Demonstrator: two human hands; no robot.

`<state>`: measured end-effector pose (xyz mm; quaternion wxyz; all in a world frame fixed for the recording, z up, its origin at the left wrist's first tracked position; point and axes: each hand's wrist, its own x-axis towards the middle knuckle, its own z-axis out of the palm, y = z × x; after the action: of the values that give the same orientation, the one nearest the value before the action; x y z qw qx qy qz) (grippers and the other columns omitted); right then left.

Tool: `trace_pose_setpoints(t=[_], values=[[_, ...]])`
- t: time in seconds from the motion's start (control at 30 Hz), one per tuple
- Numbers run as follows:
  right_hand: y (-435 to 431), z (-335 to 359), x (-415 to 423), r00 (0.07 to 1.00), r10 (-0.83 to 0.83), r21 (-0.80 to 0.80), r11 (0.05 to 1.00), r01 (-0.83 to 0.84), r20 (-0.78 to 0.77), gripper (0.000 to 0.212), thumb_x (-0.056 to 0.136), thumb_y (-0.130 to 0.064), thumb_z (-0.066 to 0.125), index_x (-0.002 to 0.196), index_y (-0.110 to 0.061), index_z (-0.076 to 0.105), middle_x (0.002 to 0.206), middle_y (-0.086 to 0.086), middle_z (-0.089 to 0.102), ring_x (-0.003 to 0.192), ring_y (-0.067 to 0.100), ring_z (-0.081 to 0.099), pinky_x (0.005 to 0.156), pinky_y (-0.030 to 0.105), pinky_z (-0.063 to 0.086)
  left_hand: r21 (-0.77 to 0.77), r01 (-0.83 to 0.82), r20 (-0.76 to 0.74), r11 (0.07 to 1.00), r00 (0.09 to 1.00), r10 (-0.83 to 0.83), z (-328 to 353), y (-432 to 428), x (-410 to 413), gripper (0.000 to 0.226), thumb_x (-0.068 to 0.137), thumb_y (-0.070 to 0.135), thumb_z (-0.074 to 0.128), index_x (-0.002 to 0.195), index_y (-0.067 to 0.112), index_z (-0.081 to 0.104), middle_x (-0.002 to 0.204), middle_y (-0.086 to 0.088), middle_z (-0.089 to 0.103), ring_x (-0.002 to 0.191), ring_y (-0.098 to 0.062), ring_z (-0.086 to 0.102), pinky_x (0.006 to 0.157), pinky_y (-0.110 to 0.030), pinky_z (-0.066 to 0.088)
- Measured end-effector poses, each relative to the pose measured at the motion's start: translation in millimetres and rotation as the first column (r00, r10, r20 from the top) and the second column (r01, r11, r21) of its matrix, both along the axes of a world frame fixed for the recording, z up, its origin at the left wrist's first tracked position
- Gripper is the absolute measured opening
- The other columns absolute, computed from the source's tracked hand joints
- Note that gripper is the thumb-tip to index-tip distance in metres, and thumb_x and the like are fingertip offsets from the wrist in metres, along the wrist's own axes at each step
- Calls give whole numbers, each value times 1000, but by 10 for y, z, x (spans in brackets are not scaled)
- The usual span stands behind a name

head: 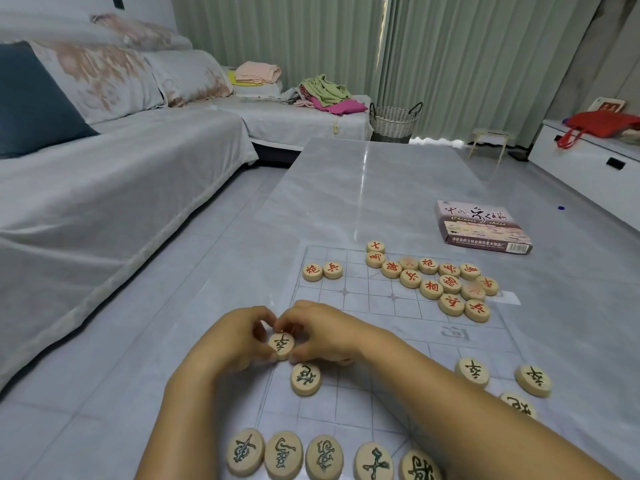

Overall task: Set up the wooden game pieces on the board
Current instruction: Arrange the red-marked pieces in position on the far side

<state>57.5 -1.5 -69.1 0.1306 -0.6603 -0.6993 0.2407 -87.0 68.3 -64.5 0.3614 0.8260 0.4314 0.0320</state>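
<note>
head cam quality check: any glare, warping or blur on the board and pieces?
Head view: a bright glare streak runs down the glossy table; wide-angle warping bends the curtains and stretches the near row of black pieces; the game box lettering is soft; the piece between both hands reads clearly.

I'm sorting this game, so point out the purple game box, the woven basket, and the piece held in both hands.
Purple cardboard game box (479, 225): head view, lid centre.
Woven grey basket (393, 123): head view, front wall.
Round wooden black-marked piece (281, 344): head view, top face.
</note>
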Motion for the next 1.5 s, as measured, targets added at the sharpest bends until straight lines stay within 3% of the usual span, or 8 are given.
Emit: trace_pose_setpoints(t=[0.17,0.37,0.5,0.63,0.87,1.07,1.33,1.5], values=[[-178,172,299,971,-199,45,977,207,-133,35,87,-18,59,121,-17,55,109,-3,58,99,11,55,90,23,45,-25,6,-20,1000,1000,-6,-33,-32,2,42,69,17,79,100,32,55,87,3,56,83,-19,57,71,-28,48],[-741,289,1074,834,-502,88,842,531,-231,23,87,-16,61,110,-16,62,102,-3,62,95,10,57,75,10,42,46,55,-48,997,997,-53,-50,-33,20,31,71,19,76,90,35,58,87,8,50,91,-20,55,91,-36,46],[-1226,217,1599,672,-704,43,683,729,-229,13,86,-12,62,98,-15,64,98,4,64,81,13,57,69,24,45,46,61,-52,997,997,-59,-60,-8,20,32,71,17,76,85,38,57,86,7,52,86,-18,55,87,-35,48],[-1570,115,1922,543,-823,-17,553,833,-168,19,87,-13,62,105,-8,63,100,6,63,79,15,55,73,27,42,49,69,-65,996,996,-65,-72,8,37,33,72,17,75,91,37,57,88,7,52,84,-16,54,83,-32,48],[-1517,-42,1931,599,-792,-33,607,794,-119,33,80,-20,70,109,-14,57,96,3,58,86,18,53,77,28,42,61,45,-111,997,993,-38,-85,6,58,38,64,24,81,90,34,56,91,9,55,87,-15,56,83,-33,49],[-1373,-70,1907,618,-785,-27,617,786,49,32,80,-36,68,101,-21,50,102,3,53,85,18,53,74,31,45,82,67,-108,994,992,-58,-94,6,71,32,67,20,79,87,33,57,90,7,55,84,-16,56,82,-33,49],[-1421,-114,1916,624,-781,-12,624,781,18,31,79,-39,68,102,-26,51,105,4,54,89,19,55,78,33,49,95,78,-112,992,991,-67,-80,-7,61,33,69,20,77,89,36,57,89,9,52,83,-13,54,78,-29,47],[-1427,-145,1945,632,-775,-22,631,775,19,40,79,-39,67,112,-22,53,111,5,51,92,20,54,79,32,48,54,46,-95,998,995,-41,-55,-44,48,49,68,25,79,103,38,48,93,10,50,86,-11,54,76,-24,44]])
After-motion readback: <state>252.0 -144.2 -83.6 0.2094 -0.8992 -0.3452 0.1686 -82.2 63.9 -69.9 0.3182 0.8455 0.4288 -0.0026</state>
